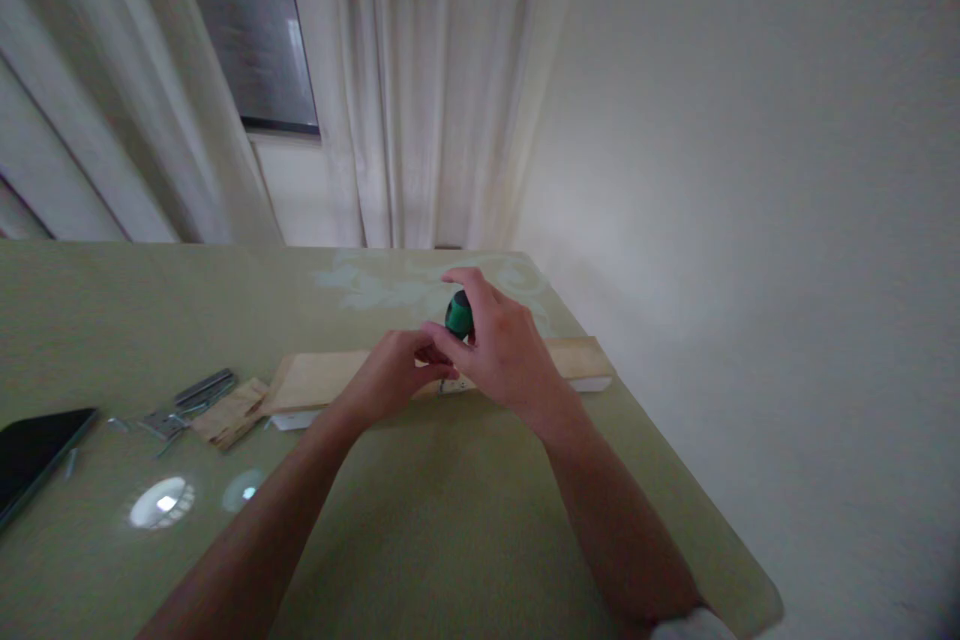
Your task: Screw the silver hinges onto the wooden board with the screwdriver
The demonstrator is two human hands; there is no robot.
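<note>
A long pale wooden board [322, 378] lies across the green glass-topped table [450, 500]. My right hand [502, 350] is closed round a screwdriver with a green and black handle [459, 314], held upright over the board. Beside it, my left hand [394, 375] pinches at the screwdriver's lower end on the board; what its fingertips hold is hidden.
Left of the board lie a small brown paper packet [229, 412], metal hinges [204, 388] and loose screws [71, 462]. A dark phone or tablet [34, 450] sits at the left edge. Curtains and a window stand behind the table; a white wall is on the right.
</note>
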